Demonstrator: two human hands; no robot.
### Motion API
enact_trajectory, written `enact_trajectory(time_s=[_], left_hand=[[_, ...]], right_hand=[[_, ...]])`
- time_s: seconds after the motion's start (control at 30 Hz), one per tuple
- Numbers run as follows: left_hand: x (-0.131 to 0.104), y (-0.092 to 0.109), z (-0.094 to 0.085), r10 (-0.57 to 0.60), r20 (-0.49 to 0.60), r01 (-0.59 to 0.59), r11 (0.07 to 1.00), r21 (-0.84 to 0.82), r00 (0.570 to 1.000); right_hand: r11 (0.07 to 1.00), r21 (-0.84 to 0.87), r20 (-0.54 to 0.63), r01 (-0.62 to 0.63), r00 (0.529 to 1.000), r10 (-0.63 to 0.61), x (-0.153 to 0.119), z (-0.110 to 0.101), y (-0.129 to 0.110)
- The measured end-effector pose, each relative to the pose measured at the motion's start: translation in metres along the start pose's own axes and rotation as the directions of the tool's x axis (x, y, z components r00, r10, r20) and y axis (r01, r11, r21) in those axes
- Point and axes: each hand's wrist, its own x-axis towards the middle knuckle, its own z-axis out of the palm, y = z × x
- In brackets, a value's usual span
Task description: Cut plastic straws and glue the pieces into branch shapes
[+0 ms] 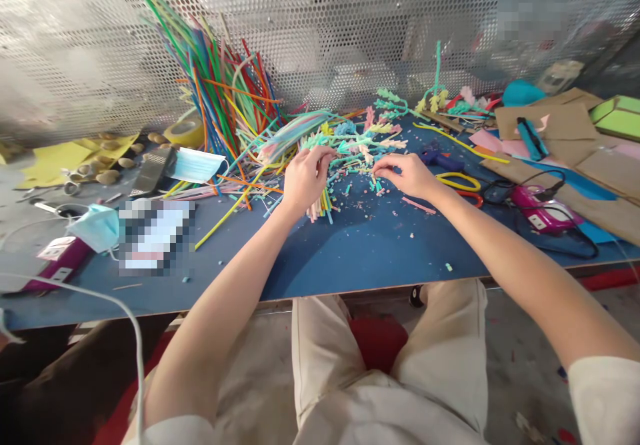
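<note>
My left hand (306, 177) is closed in a pinch at the near left edge of a pile of pastel twisted stems (345, 140); what its fingertips hold is too small to name. Under and beside it lies a bundle of cut pastel sticks (326, 206). My right hand (404, 173) is also pinched, at the pile's right side, over small cut pieces (376, 185). Whether a piece sits between its fingertips is hard to make out. A gap with scattered bits separates the two hands.
Long coloured pipe cleaners (215, 92) stand at the back left. A phone (159, 237), face masks (199, 165) and yellow tape (184, 132) lie left. Scissors (459, 181), a glue gun (440, 158), a magenta power strip (545, 210) and cardboard (545, 122) lie right.
</note>
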Motion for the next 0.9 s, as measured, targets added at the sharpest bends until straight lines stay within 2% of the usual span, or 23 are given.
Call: enact_trajectory(time_s=[0.2,0.53,0.9], left_hand=[[0.0005,-0.0005,0.0007,0.000,-0.001,0.000,1.000,-0.029,1.000],[0.0005,-0.0021,0.0022,-0.007,-0.019,0.007,1.000,0.015,1.000],[0.0001,-0.0027,0.0035,-0.002,-0.010,0.002,1.000,-0.004,1.000]], right_hand=[[1.000,-0.004,0.011,0.010,1.000,-0.010,0.0008,0.0009,0.0001],[0.998,0.018,0.068,0.053,0.996,-0.054,-0.0002,0.0006,-0.0016],[1.000,0.018,0.118,-0.004,0.993,0.002,-0.0016,0.0017,0.0023]])
